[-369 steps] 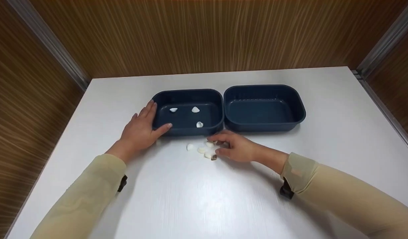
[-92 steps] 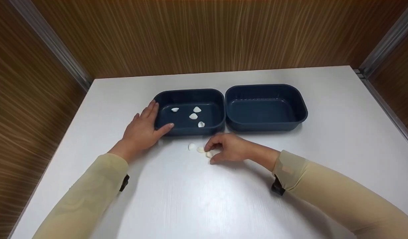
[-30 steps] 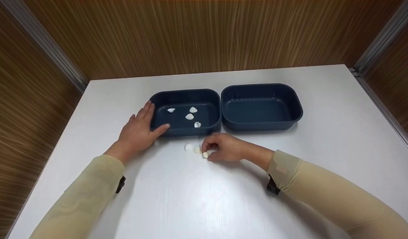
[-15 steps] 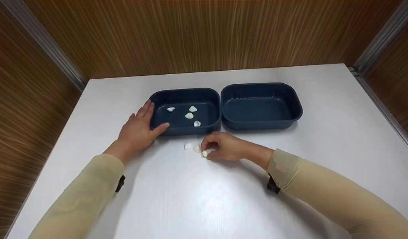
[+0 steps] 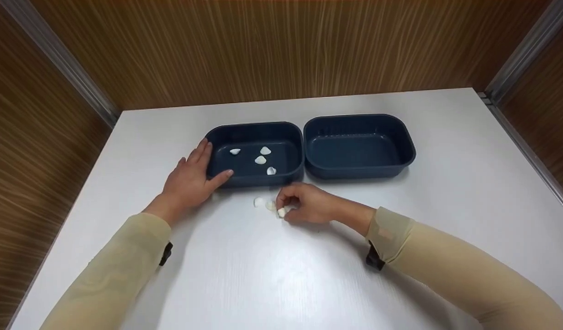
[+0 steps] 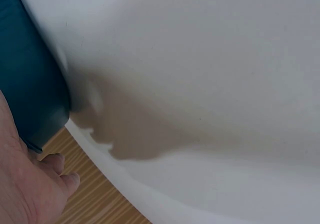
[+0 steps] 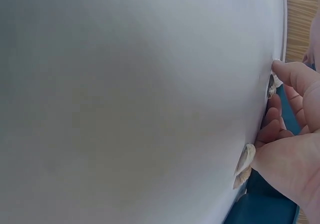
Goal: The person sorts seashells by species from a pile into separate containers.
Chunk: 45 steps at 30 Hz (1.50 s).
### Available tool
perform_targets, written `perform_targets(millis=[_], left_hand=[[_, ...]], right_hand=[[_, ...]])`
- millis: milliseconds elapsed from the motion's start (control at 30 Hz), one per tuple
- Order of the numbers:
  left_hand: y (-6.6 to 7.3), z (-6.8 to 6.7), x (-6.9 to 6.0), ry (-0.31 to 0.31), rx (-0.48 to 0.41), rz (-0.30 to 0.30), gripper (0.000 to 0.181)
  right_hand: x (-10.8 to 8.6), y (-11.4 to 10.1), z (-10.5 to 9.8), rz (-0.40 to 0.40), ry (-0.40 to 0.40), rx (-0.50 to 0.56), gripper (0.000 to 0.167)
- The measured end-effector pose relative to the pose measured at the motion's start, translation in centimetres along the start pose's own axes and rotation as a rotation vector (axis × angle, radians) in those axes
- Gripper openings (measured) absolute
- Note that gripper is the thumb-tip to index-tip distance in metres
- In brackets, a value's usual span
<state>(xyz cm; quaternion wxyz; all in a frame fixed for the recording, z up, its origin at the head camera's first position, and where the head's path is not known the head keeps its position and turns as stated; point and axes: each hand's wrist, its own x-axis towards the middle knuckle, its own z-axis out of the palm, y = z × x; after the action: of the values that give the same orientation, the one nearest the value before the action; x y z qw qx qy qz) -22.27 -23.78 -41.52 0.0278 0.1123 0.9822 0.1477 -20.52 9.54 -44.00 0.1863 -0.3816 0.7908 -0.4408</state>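
My right hand (image 5: 311,204) pinches a small whitish seashell (image 5: 282,212) between thumb and forefinger, low over the white table. Just left of its fingertips lie two pale shells, a cream one (image 5: 270,206) and a whiter one (image 5: 258,202). In the right wrist view, the thumb (image 7: 292,74) touches the pinched shell, and a darker shell (image 7: 271,87) sits close by. More shells (image 7: 246,159) lie beside the palm, hidden from the head view. My left hand (image 5: 187,181) rests with extended fingers against the left dark-blue bin (image 5: 258,181), thumb over its front rim.
Inside the left bin lie several white shells (image 5: 260,160). A second dark-blue bin (image 5: 359,173) stands right beside it, with nothing seen in it. A wood-grain panel (image 5: 281,50) rises behind the white table (image 5: 263,270), and others flank it.
Compared with 12 seconds ago, the left bin holds one more shell. My right hand has shifted slightly left and closed its fingertips on a shell. My left hand stays put on the bin.
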Motion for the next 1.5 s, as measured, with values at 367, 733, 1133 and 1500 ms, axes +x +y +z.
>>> perform_targets(millis=[367,733,1133,1500], left_hand=[[0.01,0.09,0.01,-0.003,-0.002,-0.008,0.108],[-0.11,0.12,-0.01,0.006,0.005,-0.002,0.106],[-0.06,0.09,-0.03,0.007,-0.006,-0.003,0.107],[-0.11,0.17,-0.01,0.006,-0.002,-0.001,0.107]], right_hand=[[-0.13,-0.08,0.32,-0.024,0.015,-0.002,0.019],[-0.11,-0.28,0.6,-0.004,0.026,-0.041,0.022],[-0.29,-0.18,0.8,0.022,0.047,-0.031,0.019],[-0.25,-0.47,0.49,0.044,0.033,-0.061,0.025]])
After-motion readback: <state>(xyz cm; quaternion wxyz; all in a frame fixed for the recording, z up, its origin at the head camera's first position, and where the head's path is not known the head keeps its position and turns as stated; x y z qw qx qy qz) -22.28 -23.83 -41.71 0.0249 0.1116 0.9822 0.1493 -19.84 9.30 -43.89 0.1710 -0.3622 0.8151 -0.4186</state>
